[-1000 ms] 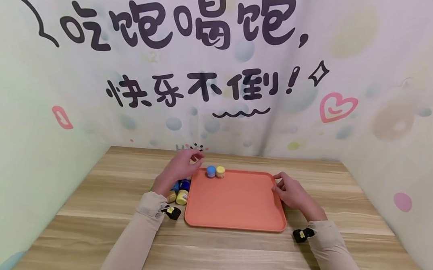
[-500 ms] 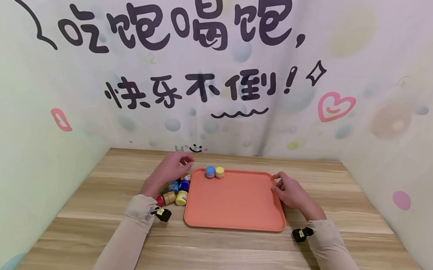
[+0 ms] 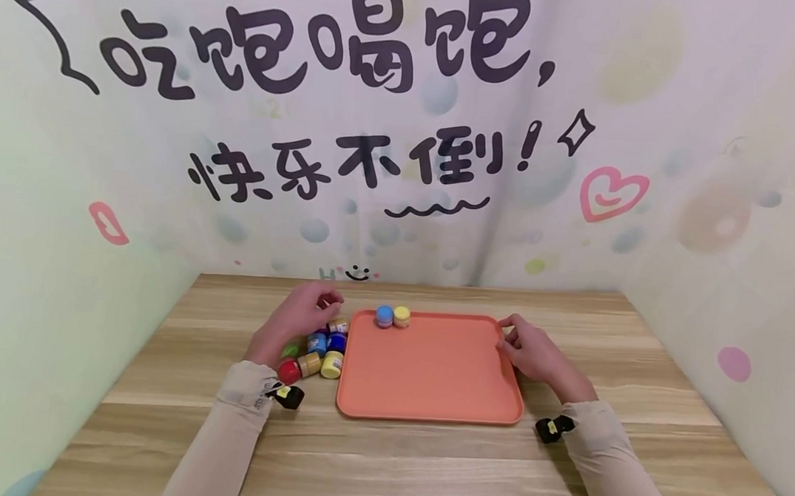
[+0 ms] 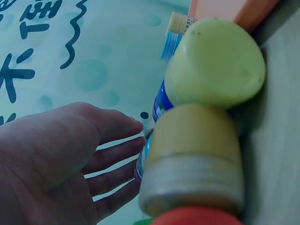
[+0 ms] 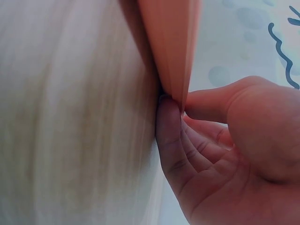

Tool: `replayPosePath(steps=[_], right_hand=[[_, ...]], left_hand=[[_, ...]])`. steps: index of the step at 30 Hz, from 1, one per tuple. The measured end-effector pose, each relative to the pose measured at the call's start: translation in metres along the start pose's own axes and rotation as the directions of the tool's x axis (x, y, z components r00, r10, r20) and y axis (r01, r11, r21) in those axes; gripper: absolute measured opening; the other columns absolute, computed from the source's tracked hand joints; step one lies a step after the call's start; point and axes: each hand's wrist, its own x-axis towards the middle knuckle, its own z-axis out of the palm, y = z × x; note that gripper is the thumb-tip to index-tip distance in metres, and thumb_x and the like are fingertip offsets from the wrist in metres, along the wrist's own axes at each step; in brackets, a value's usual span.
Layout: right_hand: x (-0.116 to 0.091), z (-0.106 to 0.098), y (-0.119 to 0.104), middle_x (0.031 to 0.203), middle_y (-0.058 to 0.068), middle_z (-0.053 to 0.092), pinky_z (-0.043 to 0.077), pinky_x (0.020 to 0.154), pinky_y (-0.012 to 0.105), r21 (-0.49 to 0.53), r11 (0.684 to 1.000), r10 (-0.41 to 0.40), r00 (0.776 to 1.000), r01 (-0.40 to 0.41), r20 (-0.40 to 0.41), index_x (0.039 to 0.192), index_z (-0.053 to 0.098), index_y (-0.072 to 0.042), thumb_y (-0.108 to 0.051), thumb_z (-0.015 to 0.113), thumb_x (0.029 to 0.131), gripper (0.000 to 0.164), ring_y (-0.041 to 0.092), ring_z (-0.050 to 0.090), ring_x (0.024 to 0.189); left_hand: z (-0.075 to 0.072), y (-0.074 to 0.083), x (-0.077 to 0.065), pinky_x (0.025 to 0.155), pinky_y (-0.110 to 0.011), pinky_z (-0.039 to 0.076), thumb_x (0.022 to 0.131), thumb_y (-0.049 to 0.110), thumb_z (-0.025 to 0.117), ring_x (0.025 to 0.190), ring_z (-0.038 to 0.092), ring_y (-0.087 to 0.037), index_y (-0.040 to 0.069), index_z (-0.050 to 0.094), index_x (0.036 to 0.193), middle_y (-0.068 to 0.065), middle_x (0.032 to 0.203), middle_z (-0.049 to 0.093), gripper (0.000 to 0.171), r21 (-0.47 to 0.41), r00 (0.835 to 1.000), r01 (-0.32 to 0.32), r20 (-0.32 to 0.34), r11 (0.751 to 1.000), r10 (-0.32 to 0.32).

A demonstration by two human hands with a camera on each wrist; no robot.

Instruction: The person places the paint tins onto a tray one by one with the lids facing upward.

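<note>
An orange tray [image 3: 432, 368] lies on the table, with a small blue jar [image 3: 384, 316] and a small yellow jar [image 3: 402, 317] standing at its back left corner. My right hand [image 3: 531, 348] pinches the tray's right rim between thumb and fingers; the right wrist view shows this hand [image 5: 225, 136] close up at the rim. Left of the tray, my left hand [image 3: 298, 314] hovers over a pile of small paint jars with nothing in its grasp. In the left wrist view its fingers [image 4: 115, 176] are loosely bent behind a tan jar [image 4: 194, 140] and a pale yellow jar [image 4: 215, 63].
The pile along the tray's left edge holds a red jar [image 3: 289, 370], a dark blue jar [image 3: 336, 341], a lighter blue jar [image 3: 317, 343] and others, some lying on their sides. A printed cloth wall [image 3: 397, 248] rises behind the wooden table [image 3: 394, 470].
My left hand has drawn back leftward from the tray's back left corner to above the jar pile, uncovering more jars. My right hand stays at the tray's rim.
</note>
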Motion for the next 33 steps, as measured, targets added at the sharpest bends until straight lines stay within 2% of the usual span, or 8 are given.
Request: replayPosePath(steps=[3,11,16,20,27,33], right_hand=[[0.0,-0.001,-0.001,0.104,0.017,0.074,0.062,0.078,0.041,0.001,1.0,-0.002,1.0,0.002,0.0,0.142,0.052,0.006,-0.01,0.065,0.108,0.04,0.022,0.073,0.089],[-0.002,-0.002,-0.001,0.106,0.018,0.073,0.063,0.08,0.043,0.006,1.0,-0.004,1.0,0.004,0.011,0.143,0.051,0.007,-0.01,0.063,0.109,0.04,0.025,0.073,0.091],[-0.002,-0.003,-0.003,0.106,0.018,0.073,0.063,0.078,0.042,0.013,1.0,-0.007,1.0,0.007,0.012,0.143,0.051,0.008,-0.009,0.063,0.109,0.04,0.024,0.073,0.09],[-0.001,-0.003,-0.004,0.106,0.018,0.073,0.063,0.078,0.041,0.011,1.0,-0.001,1.0,0.001,0.007,0.143,0.051,0.008,-0.009,0.063,0.108,0.04,0.023,0.072,0.089],[0.0,-0.004,-0.004,0.105,0.018,0.073,0.063,0.079,0.042,0.001,1.0,0.002,1.0,-0.002,0.008,0.142,0.052,0.008,-0.009,0.064,0.108,0.04,0.022,0.072,0.089],[0.001,-0.002,0.0,0.104,0.017,0.074,0.062,0.079,0.041,0.001,1.0,0.008,1.0,-0.008,0.0,0.142,0.052,0.006,-0.01,0.065,0.108,0.04,0.021,0.072,0.088]], left_hand=[[-0.002,-0.003,-0.002,0.095,-0.05,0.063,0.107,0.015,0.065,0.109,0.074,-0.031,0.0,0.074,0.124,-0.016,0.118,0.077,0.024,0.004,1.0,0.021,0.016,1.0,-0.021],[-0.005,-0.009,-0.008,0.101,-0.052,0.06,0.109,0.022,0.065,0.112,0.072,-0.031,0.006,0.075,0.124,-0.014,0.121,0.076,0.024,0.021,0.991,0.126,0.043,0.992,-0.126],[-0.009,-0.012,-0.011,0.1,-0.05,0.06,0.109,0.029,0.066,0.107,0.071,-0.028,0.009,0.076,0.118,-0.012,0.117,0.076,0.025,0.032,0.983,0.171,0.062,0.985,-0.172],[-0.011,-0.015,-0.011,0.097,-0.049,0.061,0.108,0.033,0.068,0.105,0.071,-0.027,0.008,0.078,0.114,-0.01,0.111,0.077,0.028,0.047,0.984,0.162,0.071,0.986,-0.165],[-0.011,-0.015,-0.008,0.095,-0.049,0.061,0.107,0.028,0.068,0.101,0.072,-0.026,0.004,0.08,0.116,-0.011,0.108,0.078,0.028,0.069,0.991,0.085,0.098,0.994,-0.092],[-0.01,-0.014,-0.008,0.094,-0.047,0.061,0.107,0.026,0.069,0.099,0.072,-0.024,0.004,0.079,0.117,-0.011,0.106,0.078,0.026,0.055,0.988,0.104,0.108,0.993,-0.109]])
